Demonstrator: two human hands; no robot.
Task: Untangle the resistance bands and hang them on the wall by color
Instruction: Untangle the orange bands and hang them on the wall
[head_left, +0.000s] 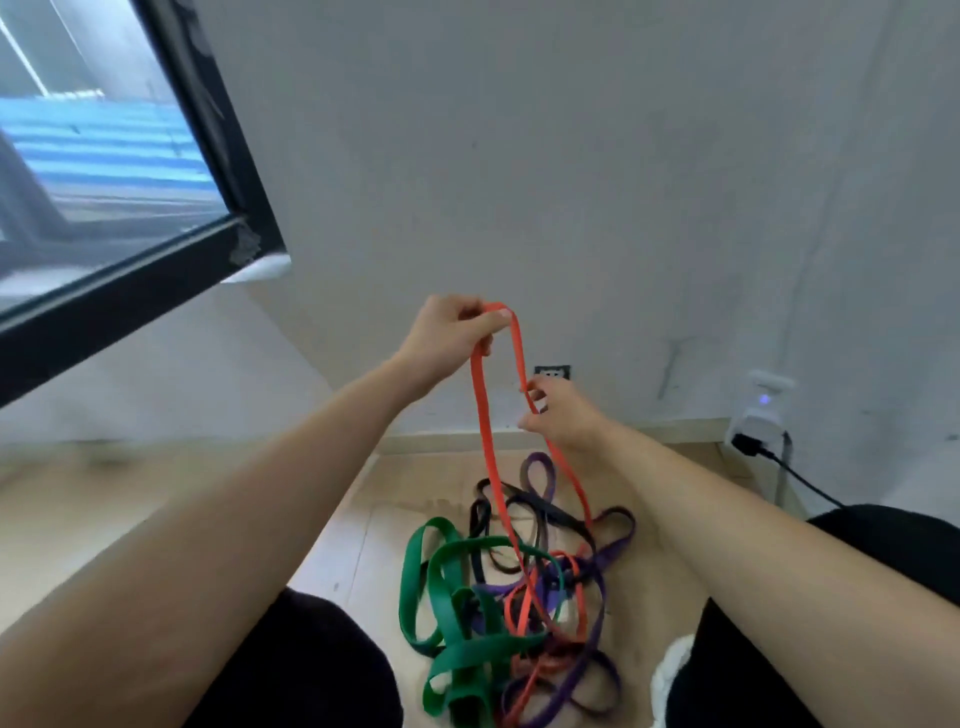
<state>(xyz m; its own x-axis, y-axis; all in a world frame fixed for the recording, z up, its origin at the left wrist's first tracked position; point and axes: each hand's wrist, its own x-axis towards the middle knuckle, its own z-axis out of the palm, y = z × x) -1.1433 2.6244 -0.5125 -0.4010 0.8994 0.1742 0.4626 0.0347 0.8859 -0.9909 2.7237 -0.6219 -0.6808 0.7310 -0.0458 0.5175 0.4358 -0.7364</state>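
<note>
A tangled heap of resistance bands lies on the wooden floor between my knees: wide green bands (457, 597), purple bands (602, 587), black bands (483, 519) and orange ones. One orange band (485, 441) rises out of the heap as a long loop. My left hand (452, 332) pinches the top of that loop, held up in front of the grey wall. My right hand (561, 410) is lower and to the right, with its fingers closed on the loop's right strand. The loop's lower end is still wound into the heap.
A grey wall (571, 182) stands straight ahead with a socket (552, 372) low on it. A black-framed window (218, 171) fills the upper left. A white device with a black plug and cable (753, 436) sits at the right by the baseboard.
</note>
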